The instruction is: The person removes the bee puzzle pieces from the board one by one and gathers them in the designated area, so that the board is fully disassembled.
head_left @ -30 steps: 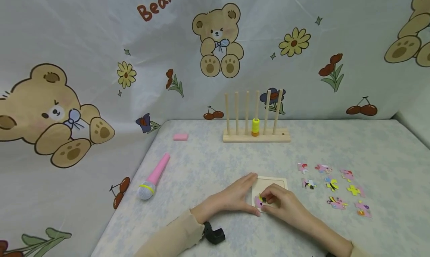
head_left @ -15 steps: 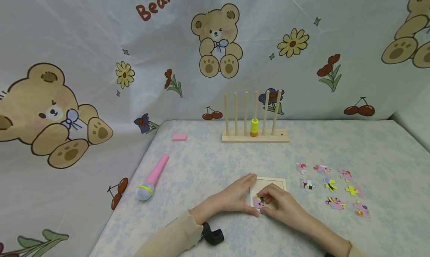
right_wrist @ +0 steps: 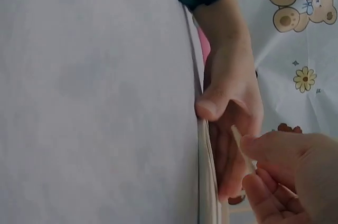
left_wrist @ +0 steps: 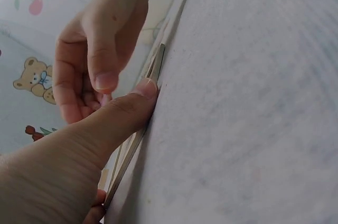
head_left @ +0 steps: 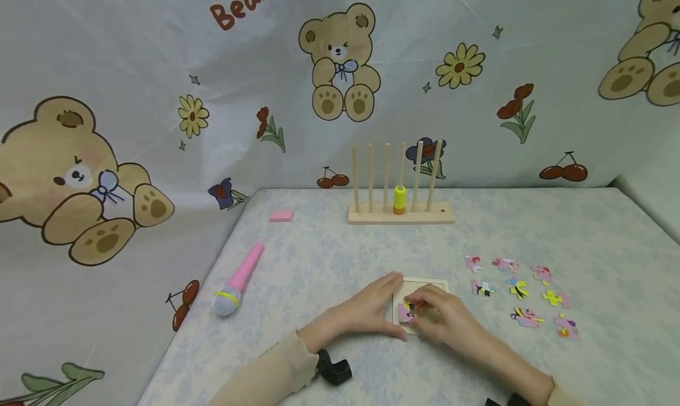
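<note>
My left hand (head_left: 366, 311) lies along the left side of a shallow wooden puzzle tray (head_left: 413, 285). Its thumb presses the near rim, and the straight fingers reach to the far left corner. Between thumb and fingertips, my right hand (head_left: 451, 320) pinches a pink puzzle piece (head_left: 405, 313) with yellow and black on it, over the tray's near left part. In the right wrist view this piece (right_wrist: 241, 145) shows edge-on and tilted, close to the left palm. The right hand hides much of the tray's inside.
Several loose puzzle pieces (head_left: 518, 288) lie spread out right of the tray. A wooden peg stand (head_left: 372, 217) with yellow and orange rings stands at the back. A pink toy microphone (head_left: 241, 276) and a pink block (head_left: 281, 216) lie on the left.
The pinched piece has shifted slightly away from the tray's near edge. My left hand keeps its place on the tray. The head view has drifted slightly right.
</note>
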`<state>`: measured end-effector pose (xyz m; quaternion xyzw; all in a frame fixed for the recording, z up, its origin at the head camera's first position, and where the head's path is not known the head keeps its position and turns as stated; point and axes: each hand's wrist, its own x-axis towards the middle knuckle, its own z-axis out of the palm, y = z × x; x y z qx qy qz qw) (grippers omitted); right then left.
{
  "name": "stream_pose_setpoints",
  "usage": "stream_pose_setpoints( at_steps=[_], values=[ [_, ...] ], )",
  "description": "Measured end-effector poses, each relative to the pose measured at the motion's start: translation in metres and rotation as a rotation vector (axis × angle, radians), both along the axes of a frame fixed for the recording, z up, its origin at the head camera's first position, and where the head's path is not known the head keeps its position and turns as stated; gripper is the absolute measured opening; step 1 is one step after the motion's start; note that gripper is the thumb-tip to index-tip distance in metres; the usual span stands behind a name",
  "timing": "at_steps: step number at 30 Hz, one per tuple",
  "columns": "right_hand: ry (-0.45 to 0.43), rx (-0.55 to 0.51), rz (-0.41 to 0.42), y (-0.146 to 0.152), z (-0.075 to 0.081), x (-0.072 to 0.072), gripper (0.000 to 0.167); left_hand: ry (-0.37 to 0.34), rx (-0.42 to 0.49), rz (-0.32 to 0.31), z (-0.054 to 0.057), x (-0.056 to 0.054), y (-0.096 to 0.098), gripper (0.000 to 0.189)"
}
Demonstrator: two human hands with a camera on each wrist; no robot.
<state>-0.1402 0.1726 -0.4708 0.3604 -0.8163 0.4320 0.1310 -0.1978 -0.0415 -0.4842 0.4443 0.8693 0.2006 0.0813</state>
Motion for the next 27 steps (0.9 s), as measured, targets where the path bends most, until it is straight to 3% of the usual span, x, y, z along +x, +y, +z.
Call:
stream_pose_setpoints(
  at_steps=[7,12,14,23,27],
  values=[
    [-0.151,0.034,-0.118,0.039,0.030,-0.005,0.033,0.000,-0.002,0.023,0.002,-0.002,-0.003,0.113],
    [-0.284,0.025,-0.153,0.078,0.030,0.004,0.032,-0.018,-0.003,0.030,0.004,-0.002,-0.004,0.114],
    [-0.299,0.041,-0.157,0.089,0.027,0.007,0.032,-0.030,-0.006,0.027,0.004,-0.002,-0.003,0.114],
    [-0.204,0.151,-0.188,0.114,0.002,0.016,0.032,-0.041,-0.017,0.015,-0.001,0.002,0.000,0.114],
    [-0.093,0.206,-0.171,0.116,-0.006,0.017,0.035,-0.031,-0.023,0.010,-0.003,0.003,0.001,0.113]
  ],
)
